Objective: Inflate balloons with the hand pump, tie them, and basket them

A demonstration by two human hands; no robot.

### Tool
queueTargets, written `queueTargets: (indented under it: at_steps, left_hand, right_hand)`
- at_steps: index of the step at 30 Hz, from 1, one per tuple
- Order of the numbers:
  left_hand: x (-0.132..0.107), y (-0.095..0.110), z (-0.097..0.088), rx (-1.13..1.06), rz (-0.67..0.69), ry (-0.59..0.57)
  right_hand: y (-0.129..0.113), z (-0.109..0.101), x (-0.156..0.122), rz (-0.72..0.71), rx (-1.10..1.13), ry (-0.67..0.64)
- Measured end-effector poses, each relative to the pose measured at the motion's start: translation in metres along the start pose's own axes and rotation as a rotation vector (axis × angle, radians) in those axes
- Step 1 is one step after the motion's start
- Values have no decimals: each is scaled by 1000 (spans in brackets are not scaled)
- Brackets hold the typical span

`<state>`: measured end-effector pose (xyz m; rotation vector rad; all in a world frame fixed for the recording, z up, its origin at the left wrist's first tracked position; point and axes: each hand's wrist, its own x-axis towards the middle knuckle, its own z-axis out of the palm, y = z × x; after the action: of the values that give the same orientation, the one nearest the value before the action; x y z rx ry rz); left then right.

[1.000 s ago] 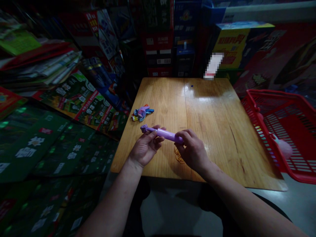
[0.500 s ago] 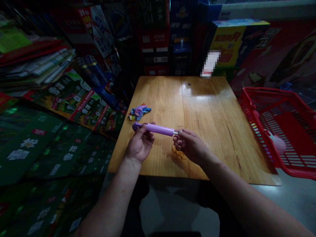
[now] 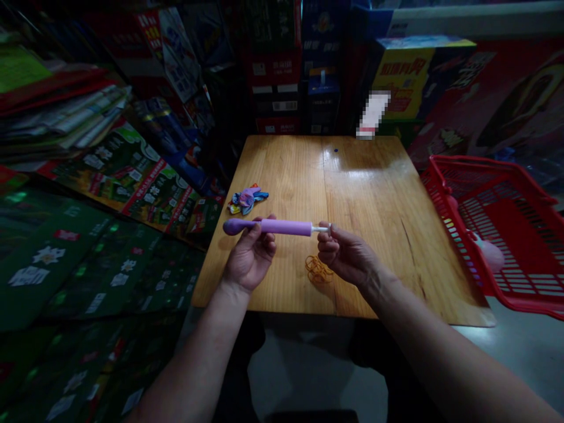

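Observation:
A purple balloon pump [image 3: 288,227] lies level between my hands above the wooden table [image 3: 374,235]. My left hand [image 3: 251,252] is closed round its left end, where a purple balloon [image 3: 235,227], slightly swollen at the tip, sits on the nozzle. With thumb and fingers, my right hand [image 3: 343,249] grips the end of the pump's white rod, which sticks out of the barrel. Beyond my left hand rests a small pile of colourful limp balloons [image 3: 248,200]. Orange rubber bands [image 3: 318,270] lie in a loose heap below the pump.
On the right stands a red shopping basket [image 3: 520,302] with a pale pink rounded thing [image 3: 490,255] inside. Green cartons [image 3: 53,252] and stacked papers [image 3: 61,117] line the left. Boxes [image 3: 277,70] stand behind the table's far edge.
My right hand has moved slightly right, drawing more of the white rod out. The balloon has gone from crumpled to smooth and longer, and the pump is more level.

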<state>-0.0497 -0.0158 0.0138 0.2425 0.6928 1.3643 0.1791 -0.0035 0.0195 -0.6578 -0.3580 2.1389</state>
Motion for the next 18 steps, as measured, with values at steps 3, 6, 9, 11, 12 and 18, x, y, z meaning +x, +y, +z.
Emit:
queueTargets:
  at_steps: [3,6,9,11,12,18]
  left_hand:
    - [0,-7,1,-24,-20,-5]
    - [2,-6,5,-48,4,5]
    - [2,-3,12,-65,11,-3]
    - [0,-2,15,-87,5,-17]
    - [-1,-1,16,-100,6,-23]
    - [-1,6,9,-149,52,-30]
  right_hand:
    - [8,5,1,40,50,-39]
    - [11,10,4,13,102,-30]
    - [11,14,8,-97,41,23]
    - [14,17,11,-175,-34,46]
    - [16,19,11,-205,-64,50]
    - [33,38,4,-258,-154,33]
